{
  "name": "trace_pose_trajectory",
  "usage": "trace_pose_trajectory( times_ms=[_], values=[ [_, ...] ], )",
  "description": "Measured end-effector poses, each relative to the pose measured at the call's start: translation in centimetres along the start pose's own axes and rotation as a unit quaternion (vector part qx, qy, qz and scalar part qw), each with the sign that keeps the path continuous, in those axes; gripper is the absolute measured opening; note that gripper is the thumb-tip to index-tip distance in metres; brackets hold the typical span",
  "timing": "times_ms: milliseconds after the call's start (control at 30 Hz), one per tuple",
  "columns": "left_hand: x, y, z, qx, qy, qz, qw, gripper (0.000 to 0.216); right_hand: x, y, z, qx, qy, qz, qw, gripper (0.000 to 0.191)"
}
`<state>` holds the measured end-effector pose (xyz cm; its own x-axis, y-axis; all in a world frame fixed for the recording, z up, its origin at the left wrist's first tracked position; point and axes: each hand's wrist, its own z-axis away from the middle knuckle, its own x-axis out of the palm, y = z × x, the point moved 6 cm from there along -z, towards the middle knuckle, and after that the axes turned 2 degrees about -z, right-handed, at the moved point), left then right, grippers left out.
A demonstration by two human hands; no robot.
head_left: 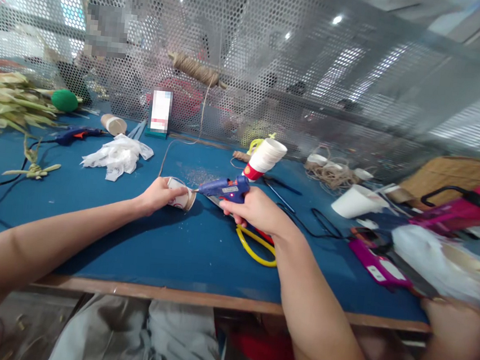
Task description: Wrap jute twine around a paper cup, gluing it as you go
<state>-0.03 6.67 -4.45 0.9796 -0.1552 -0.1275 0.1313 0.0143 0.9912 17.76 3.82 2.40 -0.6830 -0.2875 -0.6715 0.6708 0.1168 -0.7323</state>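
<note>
Lying on its side, a paper cup point(186, 198) is gripped by my left hand point(158, 196), fingers wrapped round it. Twine point(164, 158) runs from behind this cup up to a twine spool point(196, 70) on the mesh. My right hand point(254, 207) is closed round the handle of a blue hot glue gun point(223, 187). The gun's nozzle points left and meets the cup near its rim; whether it touches I cannot tell. Below my right hand lie yellow-handled scissors point(254, 249), partly hidden by my wrist.
A stack of paper cups point(266, 159) leans at the back. White cloth point(119, 155), another glue gun point(77, 135) and corn husks point(5, 101) are at left. Twine-wrapped pieces point(334, 172), a white cup point(357, 201) and a purple device point(378, 264) lie right, near another person's arm point(458, 337).
</note>
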Motion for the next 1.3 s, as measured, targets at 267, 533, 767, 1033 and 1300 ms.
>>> trace_pose_trajectory(
  times_ms=[267, 533, 767, 1033, 1300],
  values=[
    [-0.1, 0.0, 0.0, 0.003, 0.000, -0.011, 1.000, 0.026, 0.1, -0.5, 0.5, -0.009, -0.009, 0.015, 1.000, 0.018],
    [-0.2, -0.1, -0.1, -0.004, 0.010, -0.019, 1.000, 0.026, 0.3, -0.1, 0.7, -0.017, -0.010, 0.021, 1.000, 0.017],
    [-0.1, 0.1, 0.1, -0.003, 0.004, -0.016, 1.000, 0.027, 0.1, -0.5, 0.8, -0.024, 0.020, 0.018, 0.999, 0.019],
    [0.0, 0.1, -0.1, 0.000, -0.002, -0.009, 1.000, 0.026, 0.1, -1.3, 1.3, -0.046, 0.043, 0.106, 0.992, 0.019],
    [0.1, 0.3, 0.1, -0.001, -0.002, -0.018, 1.000, 0.026, 0.3, -1.3, 1.4, -0.055, 0.034, 0.120, 0.991, 0.020]
  ],
)
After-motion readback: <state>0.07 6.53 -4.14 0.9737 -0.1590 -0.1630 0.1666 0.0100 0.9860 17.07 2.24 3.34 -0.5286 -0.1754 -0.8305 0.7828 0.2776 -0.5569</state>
